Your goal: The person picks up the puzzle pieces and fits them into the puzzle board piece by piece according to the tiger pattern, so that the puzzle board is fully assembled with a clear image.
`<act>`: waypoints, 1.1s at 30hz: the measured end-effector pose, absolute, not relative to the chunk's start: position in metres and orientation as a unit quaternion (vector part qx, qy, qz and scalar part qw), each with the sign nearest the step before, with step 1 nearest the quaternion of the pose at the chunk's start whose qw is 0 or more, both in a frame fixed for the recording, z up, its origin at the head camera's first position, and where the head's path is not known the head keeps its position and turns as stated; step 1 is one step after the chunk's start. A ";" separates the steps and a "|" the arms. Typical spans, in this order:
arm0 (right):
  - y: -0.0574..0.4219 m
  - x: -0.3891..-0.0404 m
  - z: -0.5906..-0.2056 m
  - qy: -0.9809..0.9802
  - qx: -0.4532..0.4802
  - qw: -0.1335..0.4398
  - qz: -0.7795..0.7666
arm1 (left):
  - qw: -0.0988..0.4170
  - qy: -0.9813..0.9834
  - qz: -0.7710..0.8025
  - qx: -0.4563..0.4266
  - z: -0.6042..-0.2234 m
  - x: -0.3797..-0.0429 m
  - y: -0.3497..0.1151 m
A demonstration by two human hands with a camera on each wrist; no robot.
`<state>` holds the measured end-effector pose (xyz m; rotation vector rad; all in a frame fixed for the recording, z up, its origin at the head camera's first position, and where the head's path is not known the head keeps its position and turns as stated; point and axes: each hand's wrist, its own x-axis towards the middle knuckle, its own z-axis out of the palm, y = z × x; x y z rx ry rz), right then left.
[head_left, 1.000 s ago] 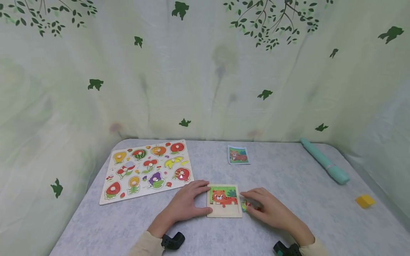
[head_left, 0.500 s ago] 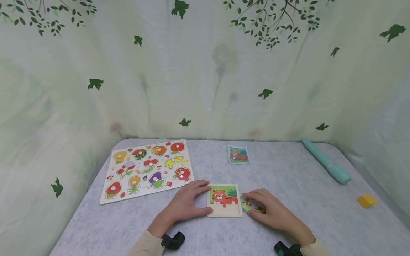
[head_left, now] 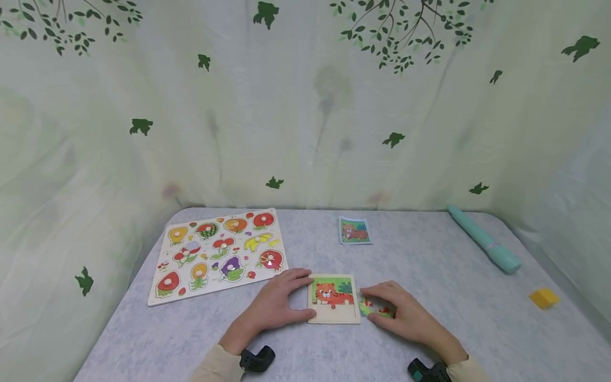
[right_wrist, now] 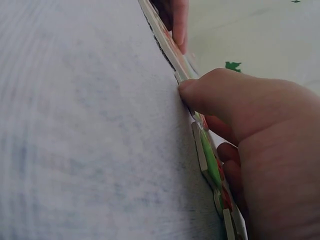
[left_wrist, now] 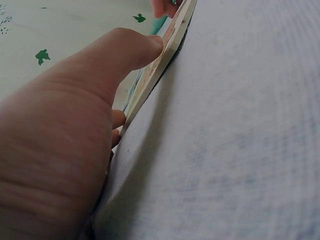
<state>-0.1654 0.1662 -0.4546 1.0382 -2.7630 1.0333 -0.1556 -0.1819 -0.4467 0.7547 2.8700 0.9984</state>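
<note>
A small wooden puzzle board (head_left: 334,316) with a tiger picture in its upper part and bare wood below lies on the table. My left hand (head_left: 279,302) grips its left side, thumb at the lower corner and fingertips at the upper one; the thumb also rests on the edge in the left wrist view. Just right of the board, my right hand (head_left: 398,313) holds a green-and-red puzzle piece (head_left: 366,306) between thumb and forefinger. More loose puzzle pieces (right_wrist: 209,157) lie under its palm, partly hidden by the fingers.
A white fruit knob puzzle (head_left: 219,284) lies at the left. Behind the board is a tiger picture card (head_left: 355,232). A rolled teal mat (head_left: 484,240) and a yellow block (head_left: 544,298) lie at the right. A leaf-print curtain (head_left: 305,106) hangs behind.
My right thumb and forefinger have spread a little and shifted slightly right, showing more of the puzzle pieces beneath. The left hand and the board have stayed in place.
</note>
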 end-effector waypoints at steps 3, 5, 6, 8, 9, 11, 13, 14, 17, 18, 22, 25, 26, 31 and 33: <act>0.166 -0.166 -0.455 -0.884 0.325 0.005 0.336 | 0.009 0.918 0.319 0.238 -0.447 -0.156 -0.182; 0.166 -0.165 -0.456 -0.884 0.322 0.006 0.338 | 0.012 0.918 0.319 0.236 -0.447 -0.155 -0.182; 0.166 -0.165 -0.456 -0.884 0.321 0.007 0.339 | 0.014 0.918 0.319 0.235 -0.447 -0.155 -0.182; 0.166 -0.164 -0.457 -0.884 0.320 0.009 0.340 | 0.016 0.917 0.322 0.234 -0.447 -0.155 -0.182; 0.166 -0.164 -0.457 -0.885 0.319 0.011 0.339 | 0.016 0.917 0.323 0.233 -0.447 -0.154 -0.182; 0.165 -0.164 -0.457 -0.885 0.319 0.015 0.339 | 0.018 0.917 0.323 0.232 -0.447 -0.154 -0.181; 0.165 -0.164 -0.457 -0.886 0.319 0.019 0.336 | 0.018 0.917 0.322 0.233 -0.447 -0.154 -0.181; 0.165 -0.164 -0.457 -0.886 0.319 0.022 0.335 | 0.017 0.918 0.321 0.233 -0.447 -0.155 -0.181; 0.164 -0.166 -0.457 -0.889 0.318 0.028 0.328 | 0.018 0.919 0.317 0.233 -0.447 -0.156 -0.182; 0.163 -0.166 -0.457 -0.890 0.317 0.028 0.327 | 0.017 0.919 0.317 0.233 -0.447 -0.157 -0.182; 0.163 -0.166 -0.456 -0.895 0.309 0.028 0.322 | 0.019 0.920 0.316 0.233 -0.447 -0.157 -0.182; 0.163 -0.165 -0.455 -0.895 0.309 0.029 0.322 | 0.019 0.920 0.315 0.232 -0.447 -0.157 -0.182; 0.164 -0.165 -0.455 -0.894 0.309 0.030 0.321 | 0.020 0.920 0.315 0.232 -0.447 -0.157 -0.182; 0.165 -0.165 -0.455 -0.890 0.316 0.033 0.326 | 0.019 0.919 0.320 0.230 -0.446 -0.156 -0.182; 0.165 -0.164 -0.455 -0.891 0.315 0.032 0.326 | 0.020 0.918 0.321 0.230 -0.446 -0.155 -0.181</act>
